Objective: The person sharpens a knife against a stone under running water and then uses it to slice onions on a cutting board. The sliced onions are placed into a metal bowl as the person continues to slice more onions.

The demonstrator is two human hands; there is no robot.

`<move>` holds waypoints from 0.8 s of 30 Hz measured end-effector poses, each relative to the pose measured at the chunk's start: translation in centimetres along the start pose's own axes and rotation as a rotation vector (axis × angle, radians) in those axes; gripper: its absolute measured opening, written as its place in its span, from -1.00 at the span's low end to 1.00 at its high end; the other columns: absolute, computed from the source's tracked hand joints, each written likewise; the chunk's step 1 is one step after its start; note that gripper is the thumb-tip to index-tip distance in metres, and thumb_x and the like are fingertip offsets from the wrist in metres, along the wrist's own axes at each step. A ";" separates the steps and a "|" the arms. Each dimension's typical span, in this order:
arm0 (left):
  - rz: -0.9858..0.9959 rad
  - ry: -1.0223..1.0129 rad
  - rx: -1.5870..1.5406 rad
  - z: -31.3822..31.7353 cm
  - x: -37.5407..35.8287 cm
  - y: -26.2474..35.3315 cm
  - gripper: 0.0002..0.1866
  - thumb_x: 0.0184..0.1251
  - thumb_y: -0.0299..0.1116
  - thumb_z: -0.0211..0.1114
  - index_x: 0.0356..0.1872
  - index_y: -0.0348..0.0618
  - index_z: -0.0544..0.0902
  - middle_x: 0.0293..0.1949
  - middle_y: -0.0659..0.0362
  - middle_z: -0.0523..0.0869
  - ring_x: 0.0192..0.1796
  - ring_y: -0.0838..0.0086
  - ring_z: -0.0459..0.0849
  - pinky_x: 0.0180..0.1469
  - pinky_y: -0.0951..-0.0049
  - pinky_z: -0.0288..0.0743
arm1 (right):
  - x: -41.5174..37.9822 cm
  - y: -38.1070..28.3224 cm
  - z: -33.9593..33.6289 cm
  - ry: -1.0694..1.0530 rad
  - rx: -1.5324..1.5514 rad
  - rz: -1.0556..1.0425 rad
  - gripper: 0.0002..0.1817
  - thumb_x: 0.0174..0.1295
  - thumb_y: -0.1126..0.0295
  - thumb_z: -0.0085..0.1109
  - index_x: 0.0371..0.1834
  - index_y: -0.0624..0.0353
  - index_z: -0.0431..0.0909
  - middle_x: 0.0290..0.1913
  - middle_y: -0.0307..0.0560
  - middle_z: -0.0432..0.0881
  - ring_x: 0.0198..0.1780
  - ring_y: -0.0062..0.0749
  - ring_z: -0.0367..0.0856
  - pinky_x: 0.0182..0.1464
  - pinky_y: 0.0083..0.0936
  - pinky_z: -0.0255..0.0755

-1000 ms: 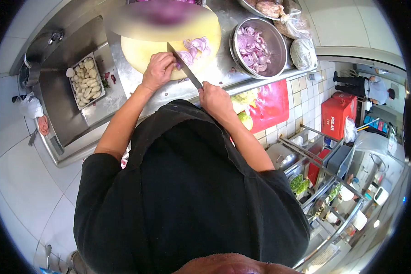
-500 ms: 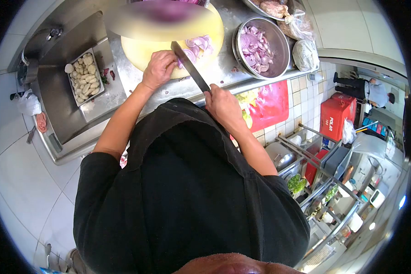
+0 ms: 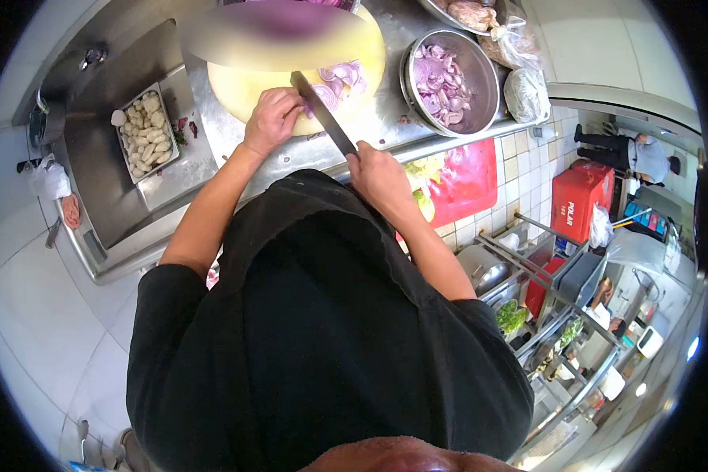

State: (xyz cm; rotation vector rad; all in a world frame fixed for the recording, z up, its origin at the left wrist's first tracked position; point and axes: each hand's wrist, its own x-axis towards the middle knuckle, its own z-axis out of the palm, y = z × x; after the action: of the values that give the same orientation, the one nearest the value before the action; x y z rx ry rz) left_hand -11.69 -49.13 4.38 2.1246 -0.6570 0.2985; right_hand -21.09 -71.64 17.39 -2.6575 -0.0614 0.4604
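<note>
My right hand (image 3: 379, 178) is wrapped around the handle of a long-bladed kitchen knife (image 3: 329, 119). The blade slants up and left over a round yellow cutting board (image 3: 236, 94). My left hand (image 3: 273, 119) has its fingers bent and pressed around a piece of red onion (image 3: 306, 108), mostly hidden beneath them, close beside the blade. Sliced onion rings (image 3: 343, 79) lie on the board just right of the knife. Farther right, a metal bowl (image 3: 489, 88) contains more sliced red onion. A blurred patch covers the board's upper part.
At left, a sink (image 3: 94, 185) holds a tray of pale, rounded pieces (image 3: 146, 140). A red cutting board (image 3: 472, 185) with yellow-green scraps lies at right. Beyond are a metal rack (image 3: 554, 275), a red cooler (image 3: 576, 206) and a person (image 3: 645, 154) in the background.
The knife and my right hand have shifted slightly left, bringing the blade nearer my left fingers. My left hand stays almost in place on the onion.
</note>
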 end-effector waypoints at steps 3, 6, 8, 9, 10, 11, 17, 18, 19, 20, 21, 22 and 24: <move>0.015 0.054 -0.020 0.3 -0.1 -0.1 -0.84 0.21 -0.53 0.41 -0.18 -0.25 0.71 -0.10 0.03 0.76 0.05 0.10 0.70 0.19 0.19 0.51 | -1.2 -0.3 -1.1 -0.023 -0.005 0.015 -0.75 0.47 0.26 0.11 -0.21 0.27 0.54 -0.41 0.35 0.71 -0.29 0.35 0.73 -0.13 0.15 0.60; 0.000 0.034 0.005 0.5 -0.2 -0.4 -0.86 0.21 -0.52 0.40 -0.20 -0.24 0.71 -0.10 0.04 0.76 0.04 0.11 0.70 0.19 0.19 0.50 | -1.1 0.3 -0.1 -0.028 -0.003 0.037 -0.74 0.47 0.25 0.12 -0.21 0.28 0.54 -0.41 0.34 0.70 -0.30 0.36 0.72 -0.14 0.15 0.60; -0.005 0.026 -0.009 0.3 0.1 -0.2 -0.87 0.21 -0.52 0.39 -0.22 -0.23 0.71 -0.11 0.04 0.76 0.03 0.11 0.71 0.19 0.19 0.50 | -0.5 1.0 1.9 -0.024 0.009 0.029 -0.72 0.47 0.24 0.12 -0.21 0.28 0.54 -0.40 0.35 0.70 -0.30 0.37 0.72 -0.13 0.15 0.60; -0.007 0.020 -0.017 0.2 0.1 0.0 -0.88 0.20 -0.53 0.39 -0.23 -0.23 0.71 -0.11 0.04 0.76 0.03 0.11 0.71 0.19 0.19 0.49 | 0.1 1.4 3.0 -0.019 0.018 0.013 -0.72 0.48 0.24 0.11 -0.21 0.29 0.55 -0.39 0.36 0.70 -0.29 0.38 0.72 -0.13 0.16 0.59; 0.005 0.037 -0.008 0.3 0.1 0.1 -0.88 0.19 -0.52 0.40 -0.24 -0.21 0.71 -0.13 0.05 0.76 0.01 0.12 0.71 0.17 0.19 0.49 | 0.6 1.6 3.3 -0.009 0.024 -0.002 -0.71 0.48 0.23 0.11 -0.20 0.29 0.55 -0.38 0.37 0.71 -0.28 0.39 0.71 -0.12 0.17 0.59; 0.018 0.056 0.002 0.4 0.3 0.1 -0.88 0.18 -0.51 0.41 -0.26 -0.20 0.70 -0.15 0.07 0.75 -0.01 0.13 0.71 0.15 0.20 0.50 | 1.1 2.1 3.1 -0.026 0.040 0.006 -0.70 0.48 0.22 0.11 -0.20 0.30 0.56 -0.37 0.38 0.71 -0.26 0.40 0.71 -0.10 0.18 0.58; 0.006 -0.003 0.004 0.3 1.8 0.4 -0.89 0.20 -0.47 0.42 -0.26 -0.18 0.70 -0.17 0.07 0.75 -0.02 0.12 0.71 0.14 0.18 0.49 | 1.3 2.3 0.0 -0.020 0.145 0.075 -0.65 0.47 0.17 0.12 -0.16 0.32 0.59 -0.31 0.45 0.70 -0.17 0.44 0.69 -0.04 0.22 0.54; -0.009 -0.043 -0.010 0.0 2.3 0.7 -0.87 0.22 -0.44 0.43 -0.23 -0.19 0.71 -0.16 0.06 0.75 -0.01 0.11 0.70 0.14 0.18 0.49 | 0.9 2.2 -0.3 -0.024 0.142 0.077 -0.65 0.47 0.16 0.12 -0.15 0.31 0.59 -0.30 0.44 0.70 -0.17 0.44 0.69 -0.04 0.22 0.54; 0.009 0.029 0.008 -0.9 3.6 1.7 -0.88 0.24 -0.44 0.43 -0.23 -0.19 0.72 -0.15 0.06 0.76 0.00 0.12 0.70 0.14 0.20 0.49 | 0.7 2.1 -0.6 -0.028 0.139 0.081 -0.65 0.47 0.16 0.12 -0.15 0.31 0.59 -0.30 0.44 0.70 -0.17 0.44 0.69 -0.04 0.22 0.54; 0.029 0.099 0.025 -2.0 5.1 2.5 -0.88 0.26 -0.44 0.43 -0.22 -0.18 0.72 -0.14 0.06 0.76 0.01 0.13 0.71 0.15 0.21 0.50 | 0.5 2.0 -0.8 -0.030 0.137 0.087 -0.64 0.47 0.16 0.11 -0.14 0.31 0.60 -0.29 0.43 0.70 -0.17 0.43 0.69 -0.04 0.22 0.54; 0.048 0.166 0.041 -3.1 6.4 3.3 -0.89 0.27 -0.44 0.43 -0.21 -0.18 0.73 -0.13 0.06 0.77 0.02 0.14 0.71 0.15 0.22 0.50 | 0.3 1.8 -1.0 -0.061 0.163 0.090 -0.65 0.48 0.15 0.11 -0.13 0.29 0.59 -0.28 0.42 0.71 -0.14 0.43 0.69 -0.02 0.21 0.54; -0.017 0.169 0.103 -3.9 7.8 2.8 -0.83 0.26 -0.37 0.44 -0.18 -0.17 0.73 -0.12 0.06 0.78 0.02 0.13 0.72 0.16 0.19 0.48 | 0.1 1.7 -0.8 -0.083 0.154 0.080 -0.65 0.48 0.15 0.11 -0.13 0.28 0.59 -0.27 0.42 0.71 -0.13 0.43 0.69 -0.01 0.20 0.53; -0.149 0.179 0.227 -4.9 11.5 0.2 -0.72 0.25 -0.24 0.48 -0.11 -0.16 0.73 -0.09 0.05 0.80 0.02 0.13 0.75 0.17 0.13 0.46 | 0.1 1.8 0.4 -0.126 0.133 0.061 -0.65 0.48 0.15 0.11 -0.12 0.28 0.58 -0.25 0.42 0.71 -0.10 0.43 0.69 0.00 0.19 0.53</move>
State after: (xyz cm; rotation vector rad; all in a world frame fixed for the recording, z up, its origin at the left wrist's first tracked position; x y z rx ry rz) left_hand -2.09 -49.28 12.38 2.3148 -0.3729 0.4944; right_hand -21.20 -73.08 16.21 -2.5032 0.0113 0.6291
